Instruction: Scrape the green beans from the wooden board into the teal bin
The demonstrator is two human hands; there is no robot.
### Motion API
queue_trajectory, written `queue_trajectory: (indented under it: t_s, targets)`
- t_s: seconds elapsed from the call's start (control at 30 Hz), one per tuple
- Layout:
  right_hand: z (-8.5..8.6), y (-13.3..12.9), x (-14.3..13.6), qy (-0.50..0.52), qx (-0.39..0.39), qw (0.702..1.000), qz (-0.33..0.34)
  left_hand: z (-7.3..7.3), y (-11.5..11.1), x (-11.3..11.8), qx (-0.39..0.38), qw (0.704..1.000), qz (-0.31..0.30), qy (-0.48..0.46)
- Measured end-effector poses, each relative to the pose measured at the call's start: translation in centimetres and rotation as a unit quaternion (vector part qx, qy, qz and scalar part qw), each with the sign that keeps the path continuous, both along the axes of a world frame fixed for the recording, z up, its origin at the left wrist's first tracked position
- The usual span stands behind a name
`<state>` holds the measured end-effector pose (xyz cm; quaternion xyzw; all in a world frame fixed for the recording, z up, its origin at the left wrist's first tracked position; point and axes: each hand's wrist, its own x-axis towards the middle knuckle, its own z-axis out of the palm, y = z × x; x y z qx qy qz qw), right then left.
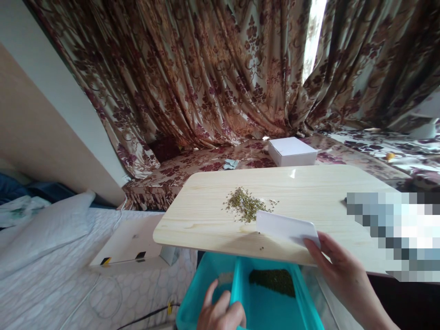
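Note:
My right hand (337, 270) pinches one end of a white flat plate-like piece (287, 228), which stands on edge on the pale wooden tabletop (192, 206). Its far end reaches a loose heap of small green beans (245, 205) with whitish bits among them. Below the table's near edge sits a teal bin (268, 311) split by a divider. My left hand (222, 311) is at the bin's near side, one finger stretched over the left compartment and the others bent; the grip on the rim is partly hidden. Many dark green beans (275, 280) lie in the right compartment.
A white box (293, 152) and a small folded cloth (230, 164) lie on the patterned ledge behind the table. A pale case (129, 240) rests on the bed at left. Something pixelated (395, 229) covers the table's right end. Patterned curtains (206, 68) hang behind.

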<state>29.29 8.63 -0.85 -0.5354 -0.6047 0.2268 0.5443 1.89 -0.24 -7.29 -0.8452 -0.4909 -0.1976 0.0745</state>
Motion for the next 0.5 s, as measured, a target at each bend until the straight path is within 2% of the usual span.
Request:
queue_trajectory:
  t_s: [0.17,0.37,0.5]
  targets:
    - [-0.8,0.0,0.4,0.001,-0.018,0.999,0.026,0.0,0.1,0.2,-0.018,0.999,0.012,-0.028]
    - [0.0,-2.3,0.9,0.014,-0.03,0.998,0.055,0.7,-0.1,0.7,-0.045,0.996,0.005,-0.08]
    - [0.0,-3.1,1.7,0.025,-0.042,0.997,0.057,0.3,-0.2,0.9,-0.027,0.997,0.004,-0.074]
